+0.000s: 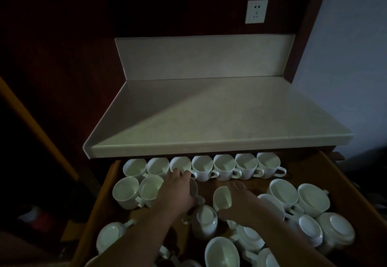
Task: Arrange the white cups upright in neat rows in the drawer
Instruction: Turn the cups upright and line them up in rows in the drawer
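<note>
Head view, dim light: open wooden drawer (104,185), smooth brown walls, pulled out under a pale matte stone-look worktop (209,116) with a rounded front edge. White glazed cups, round-mouthed with loop handles, fill it. Back row (224,167) at 12 o'clock: seven upright, rims touching, handles to 3 o'clock. Second row (138,191) at 10 o'clock: two upright cups side by side. Left hand (178,193) lies over a cup (193,188) next to that pair, fingers curled round it, gripping. Right hand (240,201) at centre holds a tilted cup (222,197), mouth facing 9 o'clock, thumb below, fingers behind its wall. Loose pile (303,214) from 3 to 6 o'clock: some upright, several upside down showing flat ringed bases, others tipped. One cup on its side (111,235) at 8 o'clock. White wall socket (256,11) on the dark panel at 12 o'clock.
</note>
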The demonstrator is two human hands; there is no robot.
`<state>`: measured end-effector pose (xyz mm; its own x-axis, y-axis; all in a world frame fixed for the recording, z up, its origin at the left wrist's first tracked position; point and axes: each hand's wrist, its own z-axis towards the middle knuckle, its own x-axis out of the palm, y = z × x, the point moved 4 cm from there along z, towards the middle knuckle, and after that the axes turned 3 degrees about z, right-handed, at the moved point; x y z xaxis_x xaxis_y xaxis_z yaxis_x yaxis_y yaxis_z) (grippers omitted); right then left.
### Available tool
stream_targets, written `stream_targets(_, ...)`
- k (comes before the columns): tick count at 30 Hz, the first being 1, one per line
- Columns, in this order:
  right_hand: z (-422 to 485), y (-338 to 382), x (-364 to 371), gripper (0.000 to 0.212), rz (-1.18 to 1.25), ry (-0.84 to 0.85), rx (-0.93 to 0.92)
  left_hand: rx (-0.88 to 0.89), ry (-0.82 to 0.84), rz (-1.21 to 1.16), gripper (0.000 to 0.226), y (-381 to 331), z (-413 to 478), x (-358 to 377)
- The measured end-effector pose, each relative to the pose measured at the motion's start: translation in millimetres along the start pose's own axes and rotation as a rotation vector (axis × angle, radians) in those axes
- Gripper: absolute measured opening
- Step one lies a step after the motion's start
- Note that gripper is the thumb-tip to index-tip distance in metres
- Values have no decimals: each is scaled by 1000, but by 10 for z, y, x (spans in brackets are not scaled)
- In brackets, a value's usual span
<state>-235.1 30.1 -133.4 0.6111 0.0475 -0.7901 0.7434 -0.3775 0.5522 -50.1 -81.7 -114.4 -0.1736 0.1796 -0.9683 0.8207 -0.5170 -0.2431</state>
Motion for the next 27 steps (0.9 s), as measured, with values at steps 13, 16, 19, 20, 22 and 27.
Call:
stream_targets(13, -8, -16, 16, 105, 109, -94, 135, 80, -114, -45, 71, 46, -107, 60)
stream_targets(16, 62, 12, 7, 111, 182, -116, 153, 215, -118, -34, 63, 111, -160, 17)
stream_targets(19, 126, 104, -14, 100, 193, -113, 120, 341, -17, 102, 39, 132, -187, -3)
stream_targets(20, 143, 141, -13, 96, 189, -105, 100, 352, 11, 170, 32, 123, -195, -19)
stream_targets(22, 167, 208, -2, 91, 176, -85, 57, 361, 29, 281, 26, 112, -205, -44)
stream_targets(27, 133, 260, 25, 90, 194, -90, 6, 341, 14, 304, 24, 215, -198, -32)
